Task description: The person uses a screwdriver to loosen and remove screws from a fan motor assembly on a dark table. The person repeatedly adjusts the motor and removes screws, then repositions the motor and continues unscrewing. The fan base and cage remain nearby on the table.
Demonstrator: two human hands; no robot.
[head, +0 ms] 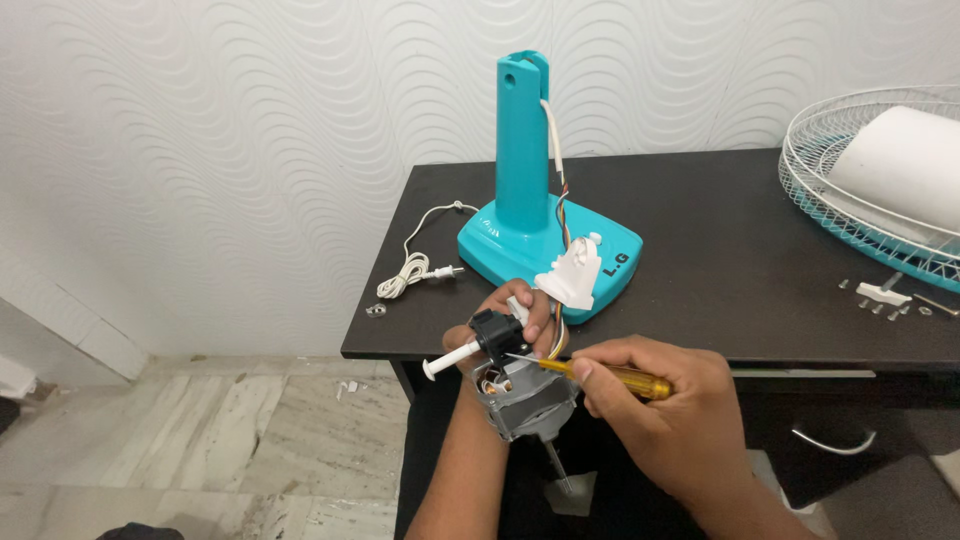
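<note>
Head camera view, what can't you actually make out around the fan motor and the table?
- Screwdriver tip: too small to tell what it touches on the fan motor.
- Motor's far side: hidden by the left hand.
- Screwdriver handle end: covered by the right hand.
- Fan grille: cut off by the right edge.
- Small screws on the table: too small to tell their kind.

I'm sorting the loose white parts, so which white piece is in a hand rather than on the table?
The white knob rod sticking out left of the fan motor in the left hand. The white bracket lies on the table.
</note>
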